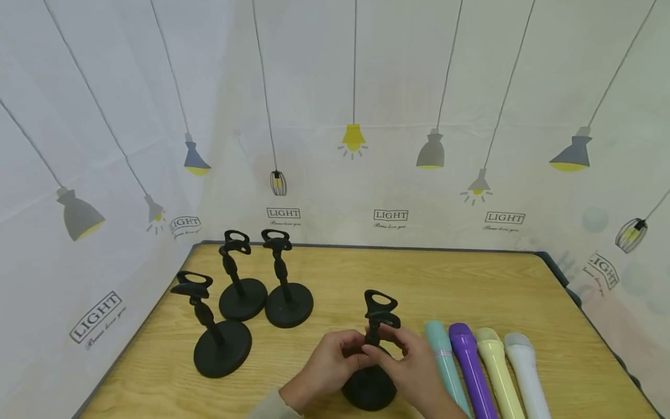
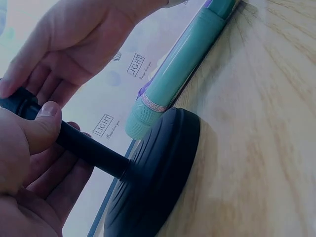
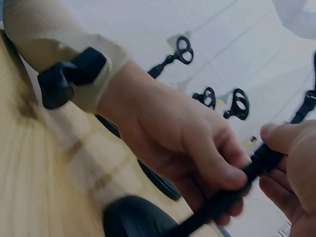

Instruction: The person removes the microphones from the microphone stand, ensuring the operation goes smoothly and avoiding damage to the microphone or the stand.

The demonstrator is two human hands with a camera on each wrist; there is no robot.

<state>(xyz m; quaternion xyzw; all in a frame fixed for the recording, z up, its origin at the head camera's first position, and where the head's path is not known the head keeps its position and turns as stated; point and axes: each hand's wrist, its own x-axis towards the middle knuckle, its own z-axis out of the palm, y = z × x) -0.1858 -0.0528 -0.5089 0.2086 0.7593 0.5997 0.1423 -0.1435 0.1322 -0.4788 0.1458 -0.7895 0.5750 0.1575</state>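
My left hand (image 1: 325, 366) and right hand (image 1: 413, 364) both pinch the stem of the black round-based plastic microphone stand (image 1: 373, 355), steadying it upright on the wooden table (image 1: 471, 279); a teal microphone (image 1: 445, 361) lies just beyond my right fingers.

We seem to be in a small staged recording booth rather than a lived-in room. Beyond our fingers (image 1: 366, 348), a wooden bench (image 1: 471, 279) is closed in on three sides by a hung white cloth (image 1: 398, 87) printed with lamps and the word LIGHT, so nothing of a real room shows.
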